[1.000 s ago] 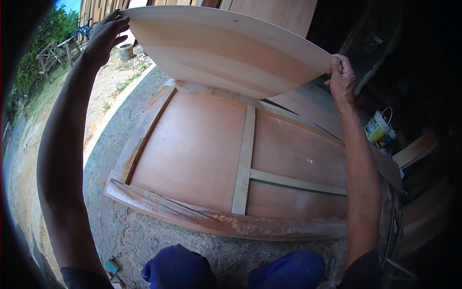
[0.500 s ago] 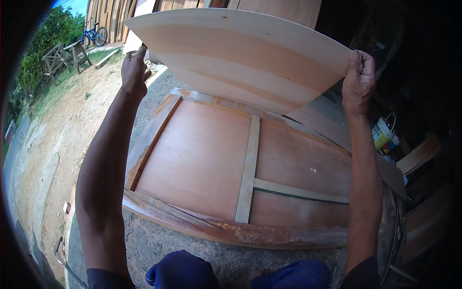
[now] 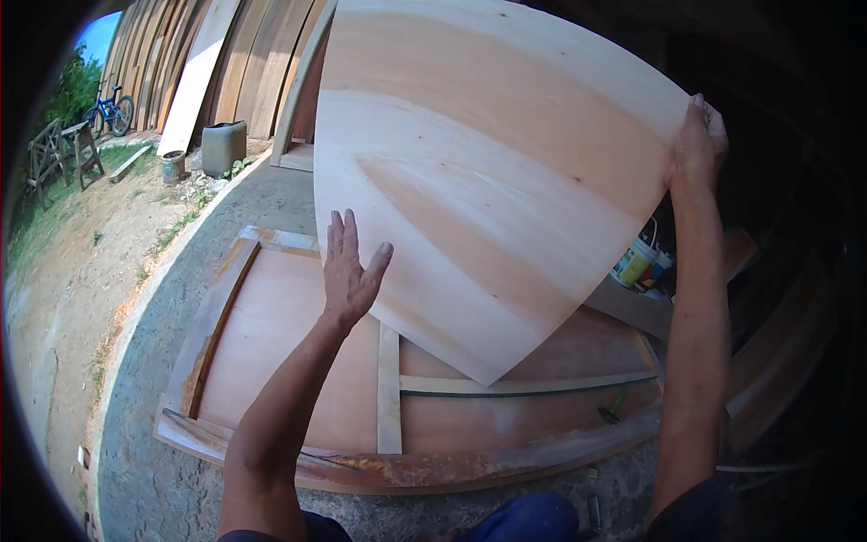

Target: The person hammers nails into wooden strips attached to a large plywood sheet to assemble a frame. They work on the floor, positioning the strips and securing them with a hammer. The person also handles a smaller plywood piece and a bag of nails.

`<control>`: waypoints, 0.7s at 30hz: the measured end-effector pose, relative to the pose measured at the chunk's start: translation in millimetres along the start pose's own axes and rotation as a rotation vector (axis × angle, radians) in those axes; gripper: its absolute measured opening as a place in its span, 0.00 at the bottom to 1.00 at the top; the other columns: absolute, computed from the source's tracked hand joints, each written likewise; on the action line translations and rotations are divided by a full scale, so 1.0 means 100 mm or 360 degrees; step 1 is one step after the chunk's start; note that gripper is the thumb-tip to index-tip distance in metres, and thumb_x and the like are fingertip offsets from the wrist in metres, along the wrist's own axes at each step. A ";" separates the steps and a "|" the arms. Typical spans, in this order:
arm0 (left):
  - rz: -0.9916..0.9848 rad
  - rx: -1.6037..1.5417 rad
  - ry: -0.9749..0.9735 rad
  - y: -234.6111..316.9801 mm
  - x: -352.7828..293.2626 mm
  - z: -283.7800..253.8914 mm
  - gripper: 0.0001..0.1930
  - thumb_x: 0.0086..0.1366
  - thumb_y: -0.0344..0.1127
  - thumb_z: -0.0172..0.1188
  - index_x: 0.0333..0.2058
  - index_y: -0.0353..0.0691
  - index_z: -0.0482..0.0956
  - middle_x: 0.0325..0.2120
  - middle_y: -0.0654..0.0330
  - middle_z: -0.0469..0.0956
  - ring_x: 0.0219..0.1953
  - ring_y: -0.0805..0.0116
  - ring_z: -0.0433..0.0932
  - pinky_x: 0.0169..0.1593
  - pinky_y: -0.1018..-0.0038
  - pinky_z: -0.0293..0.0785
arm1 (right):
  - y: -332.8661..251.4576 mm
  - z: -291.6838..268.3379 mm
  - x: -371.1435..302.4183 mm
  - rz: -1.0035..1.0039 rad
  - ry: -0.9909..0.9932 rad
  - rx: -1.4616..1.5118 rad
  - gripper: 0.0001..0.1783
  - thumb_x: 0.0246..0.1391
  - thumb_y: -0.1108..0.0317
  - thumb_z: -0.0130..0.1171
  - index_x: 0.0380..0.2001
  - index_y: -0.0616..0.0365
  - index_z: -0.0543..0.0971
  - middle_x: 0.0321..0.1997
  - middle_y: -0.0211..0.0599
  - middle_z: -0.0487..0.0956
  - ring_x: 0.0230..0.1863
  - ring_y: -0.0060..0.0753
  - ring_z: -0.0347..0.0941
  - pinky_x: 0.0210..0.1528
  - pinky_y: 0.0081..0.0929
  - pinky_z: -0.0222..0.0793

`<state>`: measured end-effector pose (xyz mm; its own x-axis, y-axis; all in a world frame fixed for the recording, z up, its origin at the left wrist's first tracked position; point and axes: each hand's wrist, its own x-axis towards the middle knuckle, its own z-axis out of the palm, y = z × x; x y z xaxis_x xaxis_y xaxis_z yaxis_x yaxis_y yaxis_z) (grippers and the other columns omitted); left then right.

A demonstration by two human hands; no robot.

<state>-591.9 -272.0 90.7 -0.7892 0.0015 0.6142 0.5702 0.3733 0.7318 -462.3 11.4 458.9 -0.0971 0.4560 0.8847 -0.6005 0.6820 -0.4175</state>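
A thin plywood sheet (image 3: 506, 181) with tan grain bands is held up and tilted in front of me, one corner pointing down. My right hand (image 3: 700, 144) grips its right edge, fingers curled behind the wood. At the sheet's lower left, my left hand (image 3: 352, 275) has its fingers stretched and thumb apart; whether the palm touches the sheet I cannot tell. Beneath lies a flat wooden panel frame (image 3: 424, 470) with pinkish board between its rails. A pale upright strip (image 3: 388, 388) and a crosswise strip (image 3: 533, 387) divide it. The raised sheet hides part of the frame's far side.
Boards (image 3: 262, 72) lean along the back left, near a grey jerrycan (image 3: 224, 149) and a small bucket (image 3: 173, 167). A paint pail (image 3: 635, 262) stands beyond the frame at right. A dark green tool (image 3: 611, 411) rests on the frame. Farther left is a blue bicycle (image 3: 113, 113).
The sheet has turned, its lower corner now hanging over the frame. My left hand has left the sheet's left corner and moved down and right with opened fingers. My right hand keeps its grip.
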 end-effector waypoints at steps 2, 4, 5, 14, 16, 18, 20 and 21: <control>0.0309 0.0324 -0.0210 0.54 -0.02 0.13 0.44 0.69 0.59 0.52 0.73 0.44 0.44 0.74 0.47 0.39 0.75 0.46 0.37 0.74 0.53 0.40 | 0.04 -0.13 -0.08 0.0004 0.0048 -0.0103 0.18 0.69 0.60 0.50 0.47 0.66 0.74 0.41 0.40 0.79 0.41 0.26 0.74 0.46 0.27 0.72; 0.0593 0.0367 -0.0208 1.07 0.05 0.25 0.43 0.69 0.62 0.47 0.73 0.45 0.43 0.74 0.51 0.40 0.76 0.50 0.37 0.74 0.53 0.38 | -0.01 -0.15 -0.11 0.0031 0.0002 -0.0053 0.18 0.70 0.59 0.48 0.49 0.67 0.73 0.43 0.42 0.78 0.43 0.28 0.74 0.48 0.28 0.72; 0.0675 0.0283 -0.0190 1.31 0.08 0.34 0.43 0.69 0.62 0.47 0.73 0.44 0.44 0.74 0.51 0.40 0.76 0.51 0.37 0.74 0.53 0.37 | 0.01 -0.17 -0.11 0.0025 -0.0019 -0.0031 0.18 0.70 0.59 0.48 0.49 0.66 0.72 0.43 0.42 0.78 0.44 0.28 0.74 0.48 0.28 0.72; 0.0811 0.0408 -0.0301 1.38 -0.14 0.68 0.44 0.69 0.58 0.51 0.72 0.39 0.43 0.74 0.50 0.40 0.76 0.49 0.38 0.74 0.52 0.38 | -0.07 -0.21 -0.21 -0.0117 -0.0081 0.0040 0.20 0.71 0.56 0.47 0.52 0.65 0.70 0.47 0.43 0.77 0.47 0.29 0.75 0.51 0.27 0.73; 0.0640 0.0473 -0.0445 1.12 -0.18 0.60 0.45 0.69 0.58 0.50 0.72 0.38 0.40 0.74 0.46 0.38 0.75 0.48 0.38 0.74 0.53 0.38 | -0.10 -0.23 -0.23 -0.0154 -0.0081 0.0091 0.20 0.71 0.56 0.47 0.51 0.65 0.70 0.48 0.43 0.77 0.47 0.29 0.75 0.51 0.27 0.73; 0.0423 0.0209 -0.0540 0.99 -0.18 0.50 0.46 0.70 0.58 0.50 0.72 0.38 0.37 0.73 0.42 0.37 0.75 0.47 0.37 0.74 0.53 0.38 | -0.11 -0.25 -0.32 -0.0187 -0.0072 0.0196 0.20 0.70 0.56 0.49 0.48 0.65 0.72 0.45 0.41 0.78 0.45 0.27 0.75 0.50 0.26 0.73; 0.0147 -0.0397 -0.0560 0.90 -0.06 0.38 0.47 0.71 0.59 0.48 0.72 0.37 0.33 0.72 0.38 0.35 0.75 0.46 0.37 0.74 0.54 0.39 | -0.17 -0.24 -0.52 -0.0189 -0.0112 0.0394 0.20 0.70 0.56 0.51 0.47 0.65 0.73 0.42 0.39 0.79 0.43 0.25 0.75 0.48 0.25 0.73; 0.0178 -0.0605 -0.0506 0.96 0.08 0.30 0.53 0.69 0.66 0.45 0.71 0.38 0.24 0.72 0.34 0.33 0.74 0.41 0.38 0.73 0.53 0.45 | -0.21 -0.20 -0.63 -0.0281 -0.0148 0.0543 0.19 0.69 0.55 0.52 0.45 0.64 0.75 0.39 0.36 0.79 0.41 0.23 0.75 0.46 0.24 0.73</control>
<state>-550.2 -208.6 156.6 -0.7152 0.3265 0.6179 0.6513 -0.0092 0.7588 -427.6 -20.0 407.9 -0.0310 0.2842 0.9583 -0.8423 0.5087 -0.1781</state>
